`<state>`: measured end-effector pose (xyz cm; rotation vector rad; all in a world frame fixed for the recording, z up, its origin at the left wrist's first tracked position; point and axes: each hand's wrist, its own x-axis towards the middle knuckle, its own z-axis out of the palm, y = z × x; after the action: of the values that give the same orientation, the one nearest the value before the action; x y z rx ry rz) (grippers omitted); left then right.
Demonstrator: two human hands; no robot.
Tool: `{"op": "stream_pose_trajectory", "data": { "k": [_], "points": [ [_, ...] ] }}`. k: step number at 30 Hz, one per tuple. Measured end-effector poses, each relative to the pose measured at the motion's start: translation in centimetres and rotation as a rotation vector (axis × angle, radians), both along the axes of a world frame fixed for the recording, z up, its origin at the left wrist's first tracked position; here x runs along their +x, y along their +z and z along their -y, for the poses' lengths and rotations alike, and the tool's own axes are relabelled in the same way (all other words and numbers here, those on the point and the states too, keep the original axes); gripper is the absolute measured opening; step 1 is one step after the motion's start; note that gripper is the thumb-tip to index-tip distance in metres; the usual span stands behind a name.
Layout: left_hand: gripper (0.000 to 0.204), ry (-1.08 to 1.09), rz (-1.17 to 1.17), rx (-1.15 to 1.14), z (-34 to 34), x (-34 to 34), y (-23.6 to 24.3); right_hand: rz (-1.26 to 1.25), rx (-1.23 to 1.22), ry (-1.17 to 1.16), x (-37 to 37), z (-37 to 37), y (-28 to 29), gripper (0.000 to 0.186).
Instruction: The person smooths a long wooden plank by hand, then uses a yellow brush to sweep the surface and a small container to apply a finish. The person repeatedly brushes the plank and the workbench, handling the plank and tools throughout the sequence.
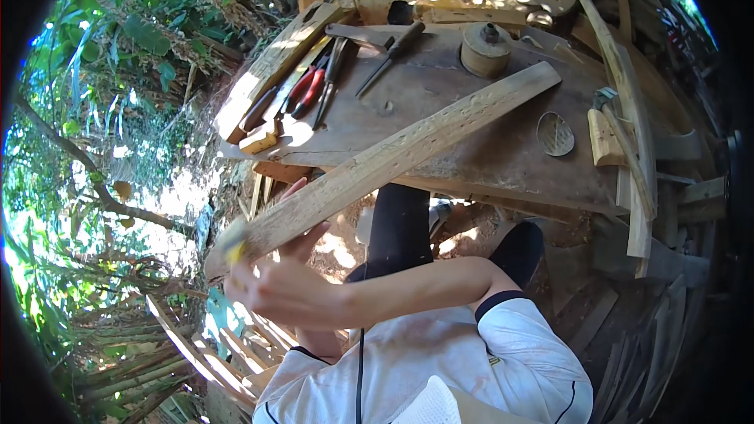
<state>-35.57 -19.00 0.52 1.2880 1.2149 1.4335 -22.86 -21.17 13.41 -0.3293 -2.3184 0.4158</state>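
Note:
A long wooden plank (pixel 393 153) slants from my lap side at the left up across the workbench to the far right. My left hand (pixel 302 243) reaches under its near part and grips it, with fingertips showing past the far edge. My right forearm crosses in front of my body. At the plank's near left end, my right hand (pixel 271 292) is closed and smeared by motion. A small yellow thing (pixel 234 252) shows at its fingers against the wood; its kind is too blurred to make out.
On the workbench (pixel 503 161) lie red-handled pliers (pixel 308 93), a screwdriver (pixel 390 59), a round tin (pixel 484 49) and an oval mesh-like piece (pixel 555 134). A wooden-handled tool (pixel 624 141) rests at the right edge. Wood strips lie around; plants (pixel 118 55) grow at left.

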Motion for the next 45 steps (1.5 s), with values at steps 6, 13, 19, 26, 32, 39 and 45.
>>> {"op": "stream_pose_trajectory", "data": {
  "k": [6, 13, 19, 26, 32, 39, 45],
  "points": [
    [0.090, -0.021, -0.150, 0.047, -0.2, 0.0, 0.0, -0.191, -0.107, 0.060, 0.8, -1.3, -0.8, 0.026],
    [0.095, 0.063, -0.063, -0.040, -0.5, 1.2, 0.8, -0.179, -0.415, -0.566, 16.3, -9.4, -1.9, 0.018],
    [0.096, 0.053, 0.005, -0.055, -1.0, 0.7, -0.5, -0.340, -0.700, -0.933, 32.7, -14.9, -3.0, 0.025],
    [0.078, -0.079, 0.332, -0.053, -1.1, 0.5, 0.2, 0.071, -0.129, -1.032, 27.9, -13.6, -2.7, 0.016],
    [0.076, 0.109, 0.470, -0.021, -1.7, 0.0, -0.6, 0.020, -0.165, -0.595, 23.9, -10.3, -1.8, 0.020],
    [0.072, 0.025, 0.580, -0.005, -2.3, -0.6, -2.2, -0.161, -0.178, -1.180, 35.5, -17.4, -4.5, 0.022],
    [0.072, 0.081, 0.579, -0.028, -2.1, -0.3, -2.0, -0.022, -0.198, -1.017, 31.1, -14.1, -4.5, 0.022]
  ]
}}
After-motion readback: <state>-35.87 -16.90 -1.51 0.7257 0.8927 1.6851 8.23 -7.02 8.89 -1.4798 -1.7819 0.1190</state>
